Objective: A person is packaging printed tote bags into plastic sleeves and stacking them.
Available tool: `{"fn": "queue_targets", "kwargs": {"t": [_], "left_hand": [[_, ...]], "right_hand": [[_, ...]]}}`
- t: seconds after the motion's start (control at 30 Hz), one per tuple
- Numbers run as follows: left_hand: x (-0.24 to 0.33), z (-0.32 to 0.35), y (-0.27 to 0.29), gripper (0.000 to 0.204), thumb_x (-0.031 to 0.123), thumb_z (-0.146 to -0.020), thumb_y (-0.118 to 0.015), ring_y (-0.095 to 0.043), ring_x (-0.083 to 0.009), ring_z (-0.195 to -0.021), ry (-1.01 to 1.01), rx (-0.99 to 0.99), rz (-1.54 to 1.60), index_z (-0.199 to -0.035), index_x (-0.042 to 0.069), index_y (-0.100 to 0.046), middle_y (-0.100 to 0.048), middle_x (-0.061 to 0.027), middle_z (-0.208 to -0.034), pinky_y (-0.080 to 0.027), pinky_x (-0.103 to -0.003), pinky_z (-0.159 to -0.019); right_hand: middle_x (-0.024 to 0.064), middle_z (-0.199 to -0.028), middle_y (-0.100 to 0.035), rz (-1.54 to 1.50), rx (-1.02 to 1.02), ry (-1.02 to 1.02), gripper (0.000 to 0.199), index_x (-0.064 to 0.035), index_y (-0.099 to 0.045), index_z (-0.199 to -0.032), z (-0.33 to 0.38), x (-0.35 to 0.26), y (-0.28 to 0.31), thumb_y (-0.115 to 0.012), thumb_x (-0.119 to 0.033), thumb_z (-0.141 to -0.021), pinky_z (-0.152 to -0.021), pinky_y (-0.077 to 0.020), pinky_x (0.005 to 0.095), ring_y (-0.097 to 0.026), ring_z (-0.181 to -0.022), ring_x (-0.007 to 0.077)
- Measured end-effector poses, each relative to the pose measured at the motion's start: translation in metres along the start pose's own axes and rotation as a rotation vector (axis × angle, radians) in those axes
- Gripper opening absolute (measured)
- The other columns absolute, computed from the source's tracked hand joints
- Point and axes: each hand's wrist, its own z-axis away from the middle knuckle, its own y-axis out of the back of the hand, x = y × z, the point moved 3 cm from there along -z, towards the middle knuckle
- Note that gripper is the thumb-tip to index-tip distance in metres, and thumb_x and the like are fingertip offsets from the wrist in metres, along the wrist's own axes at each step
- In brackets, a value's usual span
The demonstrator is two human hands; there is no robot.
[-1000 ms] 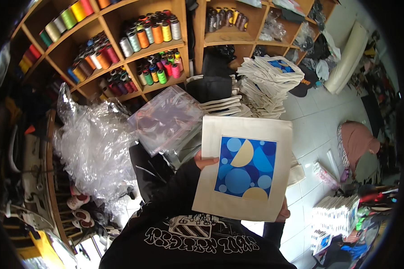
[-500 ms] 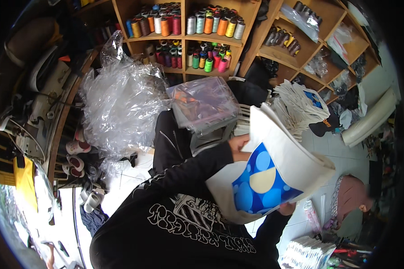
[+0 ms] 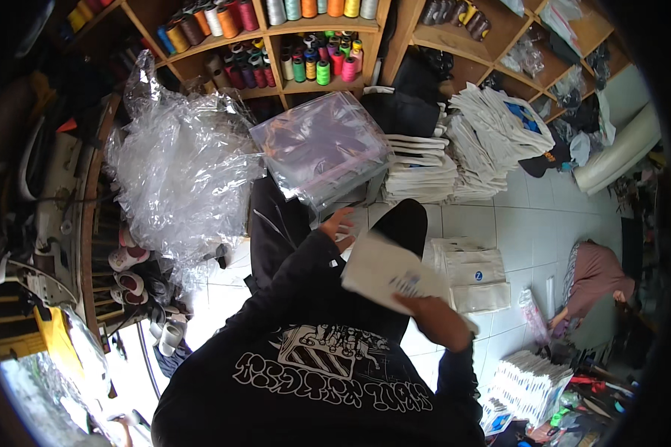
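My right hand (image 3: 438,322) grips the near right edge of a folded cream canvas bag (image 3: 395,270), held tilted over my lap. Faint blue print shows near its lower edge, blurred by motion. To the left of the bag, my left hand (image 3: 338,228) is raised with its fingers apart, holding nothing. It hovers above my knees, close to a stool-like stand topped with a stack of clear plastic sleeves (image 3: 320,145). On the floor beyond my right hand lie folded cream bags (image 3: 471,274), one with a round blue mark.
Crumpled clear plastic (image 3: 186,160) heaps at the left. Stacks of cream bags (image 3: 421,173) stand ahead, with another bag pile (image 3: 529,384) at lower right. Thread spools (image 3: 320,71) fill wooden shelves. A person (image 3: 600,276) is bent over at the right. Shoes (image 3: 130,287) line the left.
The wide-spread bag with the blue picture is now a smaller folded shape, lower over my lap. My left hand has let go and moved left. My view has shifted, revealing the bags on the floor.
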Motion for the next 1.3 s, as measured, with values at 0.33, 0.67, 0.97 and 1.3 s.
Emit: {"fn": "queue_targets", "kwargs": {"t": [0.33,0.67,0.97,1.3], "left_hand": [[0.001,-0.022,0.048,0.046,0.013,-0.068,-0.067,-0.058,-0.0291,-0.091,-0.276,0.205,-0.507,-0.111,0.008,-0.051,-0.058,-0.0151,-0.1,-0.047,-0.035,-0.076],[-0.032,-0.1,0.106,0.041,0.032,-0.067,-0.068,-0.042,-0.0276,-0.108,0.051,0.226,-1.034,-0.103,0.018,-0.056,-0.05,-0.0026,-0.112,-0.036,-0.044,-0.088],[-0.033,-0.103,0.115,0.016,0.026,-0.067,-0.066,-0.048,-0.0279,-0.099,-0.029,0.372,-0.874,-0.082,0.019,-0.065,-0.057,-0.0032,-0.098,-0.038,-0.04,-0.086],[-0.061,-0.114,0.122,0.012,0.021,-0.067,-0.065,-0.058,-0.0228,-0.081,-0.083,0.533,-0.758,-0.077,0.014,-0.065,-0.062,-0.0034,-0.08,-0.044,-0.034,-0.077]], "right_hand": [[0.0142,-0.077,-0.06,-0.463,0.066,-0.088,0.037,-0.002,-0.057,-0.091,-0.035,0.082,-0.048,-0.067,-0.033,-0.073,-0.067,-0.0453,0.031,-0.059,-0.074,0.0253],[0.0095,-0.084,-0.05,0.066,0.757,-0.341,0.046,-0.0057,-0.048,-0.091,-0.023,0.029,-0.052,-0.073,-0.032,-0.062,-0.074,-0.0344,0.0384,-0.048,-0.083,0.0272],[0.0115,-0.101,-0.046,0.084,0.876,-0.413,0.039,-0.0053,-0.051,-0.098,-0.015,0.011,-0.071,-0.069,-0.023,-0.069,-0.084,-0.027,0.0412,-0.042,-0.099,0.0287],[0.013,-0.104,-0.048,0.062,0.751,-0.258,0.03,-0.0059,-0.051,-0.089,-0.017,0.029,-0.083,-0.068,-0.021,-0.07,-0.087,-0.0251,0.0419,-0.043,-0.102,0.0288]]}}
